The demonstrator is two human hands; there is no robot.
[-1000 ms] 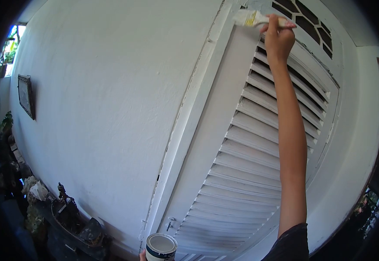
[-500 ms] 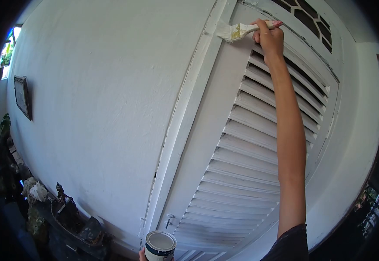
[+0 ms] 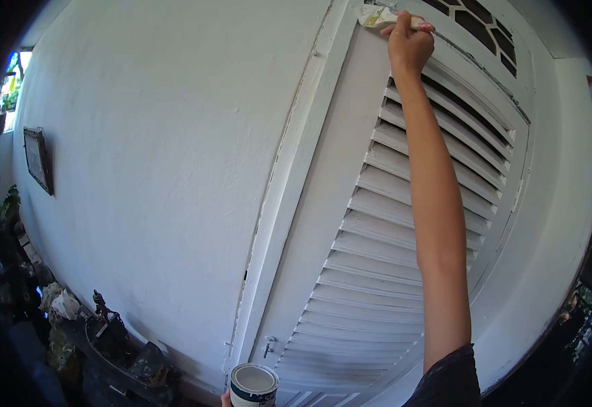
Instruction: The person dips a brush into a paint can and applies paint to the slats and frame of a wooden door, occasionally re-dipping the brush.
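Note:
High on the white louvered door (image 3: 340, 136), my right hand (image 3: 410, 46) is closed around the handle of a paintbrush (image 3: 379, 16). Its bristles and ferrule are smeared with white paint, and the handle end has reddish marks. The bristles touch the top left corner of the door, beside the frame (image 3: 289, 163). At the bottom edge, my left hand (image 3: 226, 399) holds an open paint can (image 3: 254, 385) with a dark label. Only a few fingertips of that hand show; the can hides the rest. Pale paint is visible inside the can.
A metal door handle (image 3: 269, 346) sticks out just above the can. To the left runs a white wall (image 3: 160, 149) with a small framed picture (image 3: 37, 160). Dark furniture (image 3: 123, 359) with objects on it stands low left. A patterned vent (image 3: 476, 30) sits above the door.
My right hand has moved the brush up and slightly right, from the frame's edge to the door's top corner. The left hand still holds the can low in view.

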